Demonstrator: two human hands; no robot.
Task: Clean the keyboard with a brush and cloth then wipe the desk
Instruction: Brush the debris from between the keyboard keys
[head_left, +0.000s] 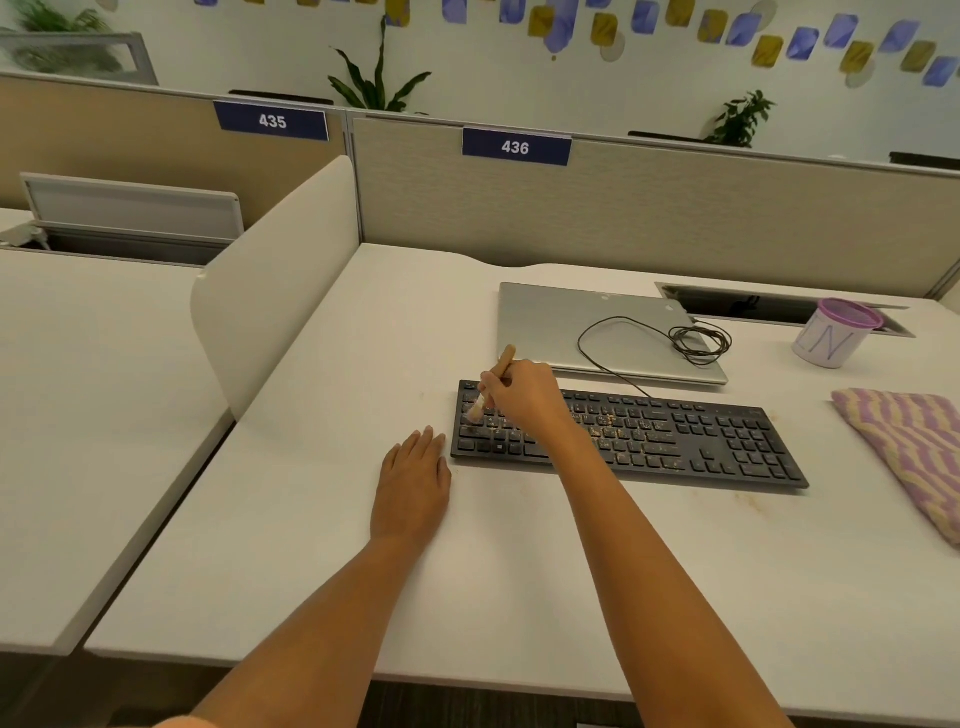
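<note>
Head camera view: a person's right hand (524, 395) grips a small wooden-handled brush (504, 362), tilted so its pale bristles meet the top-left keys of a flat black plastic keyboard (675, 441) whose middle rows are speckled with tan crumbs. The left hand (413, 478) lies relaxed, fingers straight, on the smooth white laminate desk (519, 571) just beside the keyboard's left edge, apparently as a brace. A soft knitted cloth (909, 441) in purple-and-yellow zigzags lies to the right, likely for the wiping. A closed silver laptop (550, 322) sits behind, a coiled dark cable (698, 340) on its lid
</note>
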